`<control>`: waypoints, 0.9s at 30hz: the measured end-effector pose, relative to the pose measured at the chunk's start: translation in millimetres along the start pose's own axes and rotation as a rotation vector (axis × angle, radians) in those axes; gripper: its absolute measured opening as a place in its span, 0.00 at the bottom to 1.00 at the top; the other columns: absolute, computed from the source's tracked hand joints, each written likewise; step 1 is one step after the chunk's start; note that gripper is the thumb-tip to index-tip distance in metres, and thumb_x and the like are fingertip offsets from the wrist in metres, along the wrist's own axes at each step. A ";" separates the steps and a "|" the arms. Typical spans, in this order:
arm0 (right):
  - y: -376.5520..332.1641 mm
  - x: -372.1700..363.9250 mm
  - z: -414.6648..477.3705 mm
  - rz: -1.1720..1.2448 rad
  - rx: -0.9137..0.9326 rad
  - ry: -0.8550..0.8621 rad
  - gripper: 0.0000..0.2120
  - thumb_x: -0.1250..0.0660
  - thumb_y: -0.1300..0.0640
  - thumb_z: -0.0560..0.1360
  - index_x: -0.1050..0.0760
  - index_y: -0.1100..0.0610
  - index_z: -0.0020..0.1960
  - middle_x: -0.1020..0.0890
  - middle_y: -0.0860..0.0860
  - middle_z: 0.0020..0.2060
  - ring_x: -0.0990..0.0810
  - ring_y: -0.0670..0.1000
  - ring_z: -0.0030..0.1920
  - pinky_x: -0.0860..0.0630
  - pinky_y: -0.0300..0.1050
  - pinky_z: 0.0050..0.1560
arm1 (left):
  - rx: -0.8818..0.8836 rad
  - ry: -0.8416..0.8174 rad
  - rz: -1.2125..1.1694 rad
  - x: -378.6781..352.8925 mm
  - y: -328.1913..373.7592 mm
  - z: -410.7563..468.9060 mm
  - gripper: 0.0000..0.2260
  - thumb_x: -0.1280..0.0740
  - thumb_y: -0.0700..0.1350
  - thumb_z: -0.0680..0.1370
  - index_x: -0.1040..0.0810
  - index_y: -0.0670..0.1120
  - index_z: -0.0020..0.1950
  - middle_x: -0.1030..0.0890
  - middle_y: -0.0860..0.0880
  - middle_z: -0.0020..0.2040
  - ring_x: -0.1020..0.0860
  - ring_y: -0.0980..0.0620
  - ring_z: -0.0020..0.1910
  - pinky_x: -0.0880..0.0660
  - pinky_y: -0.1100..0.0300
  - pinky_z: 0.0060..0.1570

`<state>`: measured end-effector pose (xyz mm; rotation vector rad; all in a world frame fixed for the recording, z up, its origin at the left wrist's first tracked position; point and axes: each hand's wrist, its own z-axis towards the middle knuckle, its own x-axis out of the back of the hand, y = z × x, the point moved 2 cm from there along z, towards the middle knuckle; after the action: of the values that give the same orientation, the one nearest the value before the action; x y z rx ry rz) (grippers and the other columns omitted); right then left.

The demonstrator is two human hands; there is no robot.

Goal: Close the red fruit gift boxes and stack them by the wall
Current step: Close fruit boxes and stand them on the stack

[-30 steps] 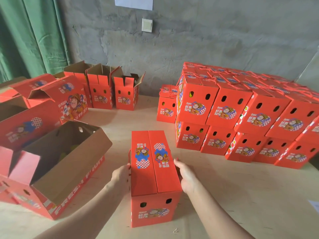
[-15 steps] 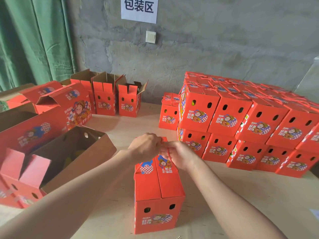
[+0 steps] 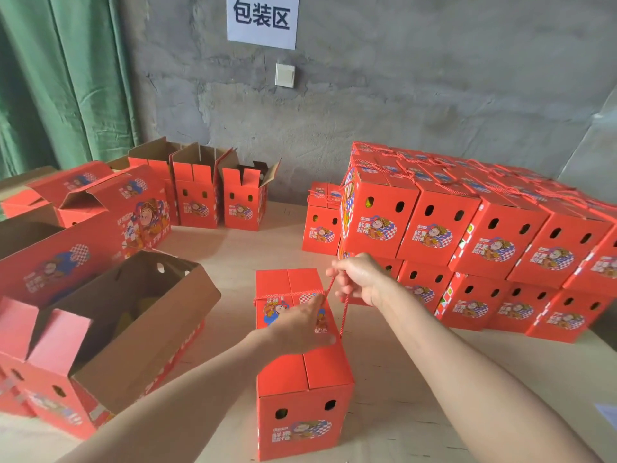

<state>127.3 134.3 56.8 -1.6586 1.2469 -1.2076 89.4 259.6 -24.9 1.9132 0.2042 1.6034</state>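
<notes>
A closed red fruit gift box (image 3: 302, 375) stands lengthwise on the table in front of me, its two lid flaps meeting along the middle. My left hand (image 3: 300, 324) lies flat on the lid with straight fingers, pressing it down. To the right of the box and a little above it, my right hand (image 3: 359, 277) pinches the red rope handle (image 3: 344, 312). The rope runs across the lid and hangs down the box's right side. Stacked closed red boxes (image 3: 467, 235) fill the right, two layers high, against the grey wall (image 3: 400, 95).
A large open box (image 3: 110, 332) with brown flaps sits close on the left. More open red boxes (image 3: 200, 195) stand at the back left near a green curtain (image 3: 60, 78). Bare table top (image 3: 417, 379) shows to the right of my box.
Both hands were together on the lid's far part. Now the right hand has pulled the rope out to the right, and the left hand has flattened on the lid.
</notes>
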 end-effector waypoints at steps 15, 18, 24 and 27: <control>-11.1 62.6 13.2 0.141 0.009 -0.137 0.12 0.41 0.57 0.81 0.24 0.65 0.48 0.36 0.45 0.17 0.42 0.43 0.17 0.35 0.41 0.30 | -0.043 -0.061 0.440 -27.8 -3.2 -1.1 0.38 0.46 0.64 0.79 0.57 0.43 0.78 0.48 0.46 0.77 0.50 0.46 0.76 0.55 0.50 0.73; -19.9 50.8 11.9 0.361 0.074 -0.129 0.09 0.40 0.63 0.80 0.25 0.63 0.44 0.29 0.47 0.20 0.35 0.44 0.19 0.30 0.41 0.30 | -0.046 -0.050 0.449 -27.1 -3.6 -0.2 0.38 0.45 0.63 0.79 0.57 0.43 0.78 0.49 0.46 0.77 0.49 0.47 0.75 0.55 0.50 0.73; -8.6 8.7 -7.8 0.054 0.144 -0.296 0.12 0.37 0.62 0.78 0.26 0.62 0.36 0.22 0.55 0.29 0.35 0.45 0.21 0.39 0.38 0.24 | 0.012 0.004 -0.063 -9.4 4.8 -3.9 0.33 0.36 0.48 0.79 0.51 0.46 0.78 0.32 0.43 0.69 0.33 0.45 0.68 0.37 0.58 0.65; -17.1 -3.2 -12.4 0.084 0.160 -0.298 0.13 0.36 0.61 0.77 0.25 0.61 0.34 0.20 0.55 0.29 0.32 0.45 0.23 0.39 0.35 0.23 | 0.042 0.328 -0.522 36.5 9.3 -3.8 0.08 0.42 0.35 0.80 0.23 0.42 0.52 0.25 0.42 0.41 0.28 0.45 0.39 0.33 0.52 0.39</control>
<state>120.0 141.8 75.4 -1.5839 0.9985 -0.9422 92.5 271.6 10.9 1.4481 0.8072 1.5340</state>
